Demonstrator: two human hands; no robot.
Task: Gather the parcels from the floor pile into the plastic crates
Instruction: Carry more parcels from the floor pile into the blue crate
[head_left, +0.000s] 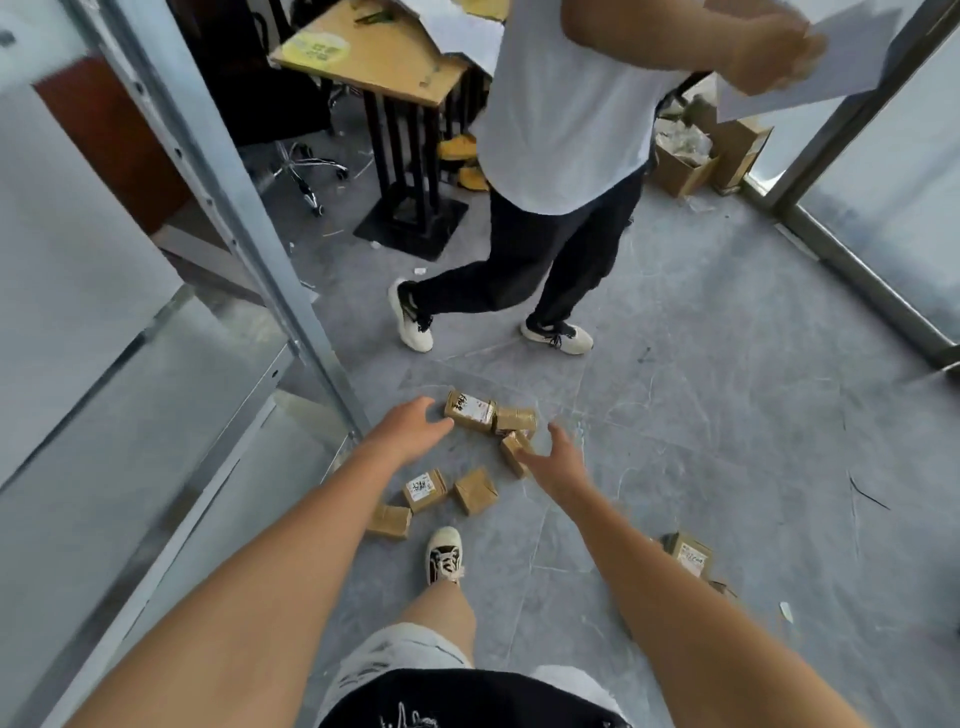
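No plastic crates appear in the head view. Your right forearm covers part of the labelled parcel (690, 555) at lower right, and a further box edge behind it is too hidden to identify. Your right hand (555, 459) overlaps the near end of one small parcel (514, 450); you cannot tell whether the fingers touch it. The label print on the parcels is too small to read.

Your left hand (410, 429) reaches forward with fingers spread and slightly bent, holding nothing, just beside the long labelled parcel (470, 410). Your right hand is likewise spread and holds nothing visible.

The parcels lie scattered on the grey floor (727, 415). A square parcel (515, 419) touches the long one. Nearer to you lie a labelled box (425, 489), a plain box (475, 490) and a flat box (389, 521), close to your shoe (444, 554).

A second person (561, 130), cut off above the chest, stands beyond the pile holding white sheets (831, 57). Behind stands a wooden surface (374, 57) on a black base. Open cartons (685, 156) sit by the glass wall on the right. A metal frame (249, 234) runs along the left.
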